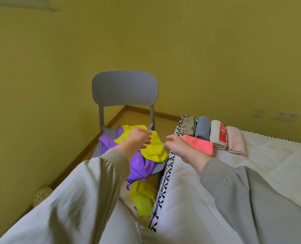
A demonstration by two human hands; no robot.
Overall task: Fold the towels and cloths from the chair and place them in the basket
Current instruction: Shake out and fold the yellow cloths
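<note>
Grey plastic chair [125, 88] stood in the corner w/ a loose heap on its seat: a yellow cloth [155, 147] on top and a purple cloth [141, 166] under it, spilling over the seat's front edge. A 2nd yellow cloth [142, 198] lay lower down, betw. the chair and the bed [252, 173]; couldn't tell if it hung or was on the floor.

L hand [137, 138] was out over the yellow cloth on the seat, fingers fairly straight and slightly spread, gripping nothing. Contact w/ the cloth couldn't be told. R hand [179, 147] was just beside it, above the bed's black-and-white patterned edge, thumb out, fingers bent downward. Whether it pinched anything couldn't be told.

On the bed, near its far corner, folded pieces lay in a row, side by side: a grey-beige patterned towel [187, 125], a blue-grey towel [202, 127], a white towel w/ a red band [218, 134] and a pale pink towel [236, 141]. A coral pink cloth [199, 144] lay folded in front of the row, partly behind the R hand.

A round perforated object [40, 196] sat by the wall at lower left.
</note>
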